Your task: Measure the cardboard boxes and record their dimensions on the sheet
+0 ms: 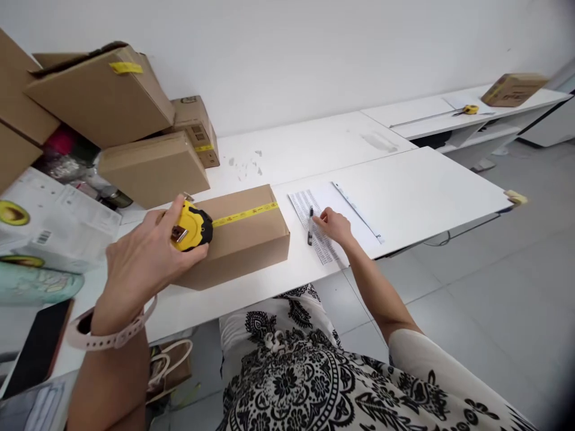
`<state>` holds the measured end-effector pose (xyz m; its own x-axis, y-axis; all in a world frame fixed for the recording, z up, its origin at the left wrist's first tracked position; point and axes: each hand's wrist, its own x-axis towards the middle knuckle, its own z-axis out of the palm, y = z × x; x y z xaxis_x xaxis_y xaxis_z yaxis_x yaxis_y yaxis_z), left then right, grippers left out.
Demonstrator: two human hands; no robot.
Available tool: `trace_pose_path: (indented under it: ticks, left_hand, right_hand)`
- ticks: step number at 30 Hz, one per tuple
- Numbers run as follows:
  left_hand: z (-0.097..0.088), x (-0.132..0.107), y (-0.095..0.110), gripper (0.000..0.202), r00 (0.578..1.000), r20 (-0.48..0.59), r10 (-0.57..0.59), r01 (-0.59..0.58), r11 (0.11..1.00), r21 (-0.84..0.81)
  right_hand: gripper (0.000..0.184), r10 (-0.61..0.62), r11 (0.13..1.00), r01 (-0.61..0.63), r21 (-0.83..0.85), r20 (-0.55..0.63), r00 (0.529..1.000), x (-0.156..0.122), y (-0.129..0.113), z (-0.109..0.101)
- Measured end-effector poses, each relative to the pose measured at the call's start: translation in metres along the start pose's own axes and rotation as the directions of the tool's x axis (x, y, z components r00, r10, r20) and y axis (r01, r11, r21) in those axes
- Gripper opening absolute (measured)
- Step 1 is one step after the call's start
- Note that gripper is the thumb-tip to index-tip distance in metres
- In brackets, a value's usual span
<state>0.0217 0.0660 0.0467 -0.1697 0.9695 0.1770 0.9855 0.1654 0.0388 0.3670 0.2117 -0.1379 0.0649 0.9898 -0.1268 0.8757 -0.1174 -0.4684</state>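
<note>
My left hand is wrapped round a yellow and black tape measure, held at the left end of a closed cardboard box. The tape measure's metal hook shows at its side. A strip of yellow printed tape runs along the top of the box. My right hand has its fingers drawn together at the middle of a pen with black ends. Beneath the pen lies a printed sheet of paper with columns of text, on a white table.
Cardboard boxes are piled at the back left. Nearer stand a white avocado-print package and a dark phone-like slab. A second tape measure and another box sit on the far right shelf.
</note>
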Motion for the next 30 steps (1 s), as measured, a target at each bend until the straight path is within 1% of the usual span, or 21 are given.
trace_pose_path:
  ticks: [2, 4, 6, 8, 9, 10, 11, 12, 13, 14, 15, 16, 17, 18, 19, 20, 22, 24, 26, 28, 30]
  left_hand:
    - [0.009, 0.009, -0.003, 0.081, 0.999, 0.020, 0.035, -0.035, 0.999, 0.035]
    - [0.020, 0.017, -0.010, 0.076, 0.997, -0.001, 0.073, -0.073, 0.997, -0.001]
    - [0.028, 0.023, -0.018, 0.075, 0.991, -0.041, 0.125, -0.127, 0.991, -0.052]
    - [0.033, 0.021, -0.019, 0.079, 0.970, -0.140, 0.197, -0.211, 0.973, -0.092]
    - [0.034, 0.017, -0.015, 0.081, 0.947, -0.219, 0.235, -0.263, 0.959, -0.106]
    - [0.036, 0.010, -0.007, 0.081, 0.904, -0.330, 0.271, -0.324, 0.939, -0.118]
    - [0.038, 0.000, 0.005, 0.080, 0.844, -0.446, 0.297, -0.389, 0.913, -0.127]
    - [0.042, -0.011, 0.021, 0.078, 0.777, -0.547, 0.311, -0.451, 0.882, -0.139]
    - [0.049, -0.023, 0.040, 0.075, 0.674, -0.673, 0.304, -0.533, 0.831, -0.159]
    - [0.059, -0.035, 0.062, 0.070, 0.628, -0.700, 0.340, -0.624, 0.758, -0.191]
    - [0.072, -0.046, 0.085, 0.065, 0.628, -0.658, 0.416, -0.705, 0.663, -0.254]
    - [0.087, -0.055, 0.109, 0.062, 0.624, -0.599, 0.501, -0.760, 0.567, -0.318]
    - [0.105, -0.060, 0.132, 0.059, 0.619, -0.554, 0.556, -0.781, 0.510, -0.361]
    - [0.123, -0.063, 0.153, 0.058, 0.635, -0.474, 0.609, -0.772, 0.502, -0.389]
    - [0.141, -0.063, 0.173, 0.060, 0.652, -0.368, 0.663, -0.755, 0.524, -0.394]
    - [0.158, -0.061, 0.190, 0.066, 0.664, -0.250, 0.704, -0.737, 0.561, -0.377]
    - [0.187, -0.051, 0.218, 0.080, 0.661, -0.070, 0.747, -0.724, 0.609, -0.324]
    - [0.208, -0.038, 0.238, 0.090, 0.650, 0.048, 0.759, -0.722, 0.636, -0.273]
    - [0.224, -0.028, 0.250, 0.092, 0.649, 0.114, 0.752, -0.717, 0.655, -0.239]
    - [0.236, -0.023, 0.255, 0.091, 0.655, 0.127, 0.745, -0.714, 0.665, -0.218]
    - [0.244, -0.022, 0.256, 0.091, 0.658, 0.096, 0.747, -0.722, 0.662, -0.200]
  right_hand:
    - [0.032, 0.003, 0.999, -0.002, -0.053, 0.011, 1.000, 0.001, -0.004, 0.010]
    - [0.036, -0.022, 0.995, 0.024, -0.098, 0.023, 0.999, 0.003, -0.009, 0.018]
    - [0.031, -0.063, 0.990, 0.067, -0.121, 0.038, 0.997, 0.008, -0.012, 0.023]
    - [0.023, -0.112, 0.992, 0.114, -0.056, 0.050, 0.992, 0.014, -0.011, 0.023]
    - [0.022, -0.132, 0.991, 0.130, 0.045, 0.058, 0.989, 0.018, -0.008, 0.021]
    - [0.022, -0.155, 0.970, 0.138, 0.199, 0.070, 0.986, 0.021, -0.004, 0.018]
    - [0.023, -0.185, 0.909, 0.138, 0.393, 0.085, 0.979, 0.023, 0.001, 0.013]
    - [0.024, -0.227, 0.795, 0.129, 0.592, 0.094, 0.969, 0.025, 0.007, 0.007]
    - [0.025, -0.271, 0.643, 0.114, 0.758, 0.086, 0.959, 0.027, 0.013, 0.001]
    - [0.028, -0.309, 0.487, 0.103, 0.868, 0.060, 0.949, 0.028, 0.020, -0.006]
    - [0.031, -0.334, 0.359, 0.104, 0.928, 0.023, 0.942, 0.029, 0.026, -0.012]
    - [0.034, -0.343, 0.275, 0.116, 0.954, -0.016, 0.939, 0.030, 0.032, -0.017]
    - [0.036, -0.333, 0.236, 0.138, 0.962, -0.053, 0.941, 0.030, 0.037, -0.020]
    - [0.037, -0.313, 0.232, 0.165, 0.959, -0.087, 0.946, 0.031, 0.042, -0.021]
    - [0.035, -0.287, 0.252, 0.195, 0.948, -0.119, 0.950, 0.031, 0.047, -0.021]
    - [0.033, -0.262, 0.287, 0.224, 0.931, -0.149, 0.953, 0.032, 0.051, -0.018]
    - [0.039, -0.241, 0.355, 0.253, 0.900, -0.174, 0.955, 0.032, 0.060, -0.011]
    - [0.048, -0.271, 0.373, 0.218, 0.902, -0.119, 0.955, 0.031, 0.069, -0.004]
    - [0.055, -0.324, 0.363, 0.140, 0.921, -0.016, 0.946, 0.031, 0.077, 0.000]
    - [0.055, -0.331, 0.367, 0.070, 0.928, 0.059, 0.942, 0.030, 0.082, 0.002]
    - [0.047, -0.289, 0.384, 0.053, 0.922, 0.066, 0.955, 0.031, 0.085, 0.004]
